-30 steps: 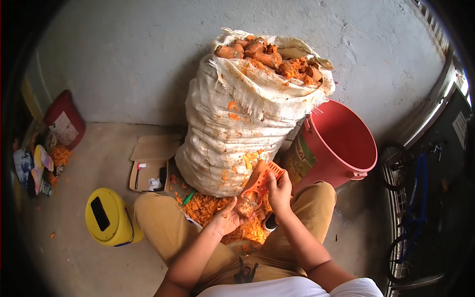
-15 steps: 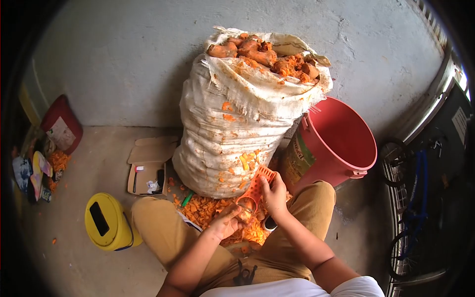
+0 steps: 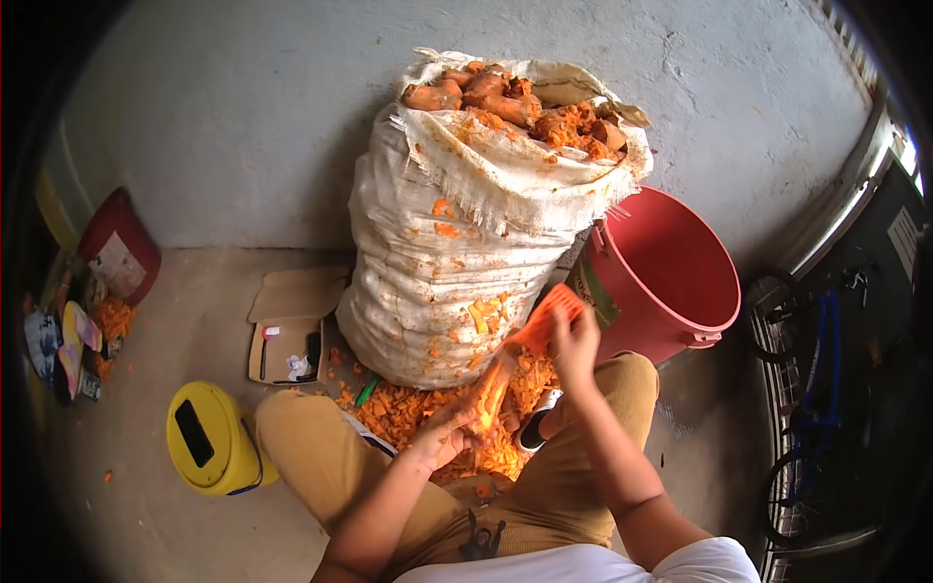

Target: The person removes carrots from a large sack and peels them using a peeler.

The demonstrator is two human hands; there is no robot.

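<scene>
My left hand (image 3: pixel 445 439) is closed round the lower end of a partly peeled orange root vegetable (image 3: pixel 492 393), held at a slant between my knees. My right hand (image 3: pixel 575 345) grips an orange plastic peeler (image 3: pixel 537 330) with a perforated handle, blurred by motion, near the vegetable's upper end. Whether the blade touches it, I cannot tell. Beneath my hands lies a heap of orange peelings (image 3: pixel 400 412). Just beyond stands a tall white woven sack (image 3: pixel 437 282), its open mouth filled with orange-brown roots (image 3: pixel 505 102) and crumbly bits.
A large red bucket (image 3: pixel 671 282) stands right of the sack. On the left are a yellow lidded bucket (image 3: pixel 216 413) with a black phone (image 3: pixel 194 432) on top, and an open cardboard box (image 3: pixel 289 311). A blue bicycle (image 3: pixel 821 389) is at far right.
My right hand has moved up and right with the peeler, away from my left hand. The vegetable now shows more of its length, tilted upward; my left hand has barely moved.
</scene>
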